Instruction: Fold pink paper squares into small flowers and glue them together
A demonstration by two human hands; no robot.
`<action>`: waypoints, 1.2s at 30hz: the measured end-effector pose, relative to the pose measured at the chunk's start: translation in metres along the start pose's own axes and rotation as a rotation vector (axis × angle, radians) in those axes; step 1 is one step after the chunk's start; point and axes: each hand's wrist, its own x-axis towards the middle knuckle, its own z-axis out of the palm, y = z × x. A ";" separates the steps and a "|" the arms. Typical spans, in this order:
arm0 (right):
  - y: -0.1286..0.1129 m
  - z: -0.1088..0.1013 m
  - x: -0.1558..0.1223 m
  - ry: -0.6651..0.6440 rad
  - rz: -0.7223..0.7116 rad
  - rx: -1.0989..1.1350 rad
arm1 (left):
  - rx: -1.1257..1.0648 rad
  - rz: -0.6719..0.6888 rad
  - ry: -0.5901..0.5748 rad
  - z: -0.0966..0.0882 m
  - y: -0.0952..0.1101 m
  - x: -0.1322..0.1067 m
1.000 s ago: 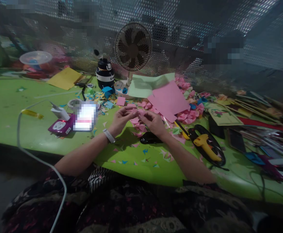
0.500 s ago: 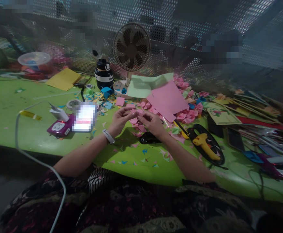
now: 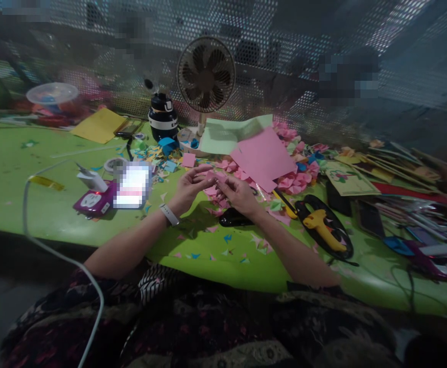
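Note:
My left hand (image 3: 188, 188) and my right hand (image 3: 239, 194) meet above the green table (image 3: 24, 204), fingers pinched on a small folded pink paper piece (image 3: 212, 178). A white band sits on my left wrist. More folded pink pieces (image 3: 213, 191) lie just under the hands. Large pink paper sheets (image 3: 263, 157) lie behind my right hand, with a heap of pink paper flowers (image 3: 298, 180) beside them. A black object (image 3: 233, 219) lies by my right wrist.
A small fan (image 3: 205, 74) and a black bottle (image 3: 162, 117) stand at the back. A lit phone (image 3: 132, 186) and purple power strip (image 3: 92, 200) lie left, with a white cable (image 3: 47, 245). A yellow glue gun (image 3: 323, 229) rests on a black tray at right. Paper scraps litter the table.
Both hands have stayed together on the pink piece, with only slight finger movement. The view has drifted a little.

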 end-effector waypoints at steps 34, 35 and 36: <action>-0.005 -0.021 0.004 0.064 0.151 0.186 | 0.161 0.020 0.060 -0.015 0.009 0.011; -0.005 -0.021 0.004 0.061 0.150 0.180 | 0.165 0.013 0.047 -0.014 0.008 0.010; -0.005 -0.021 0.004 0.056 0.144 0.165 | 0.169 0.006 0.032 -0.012 0.007 0.009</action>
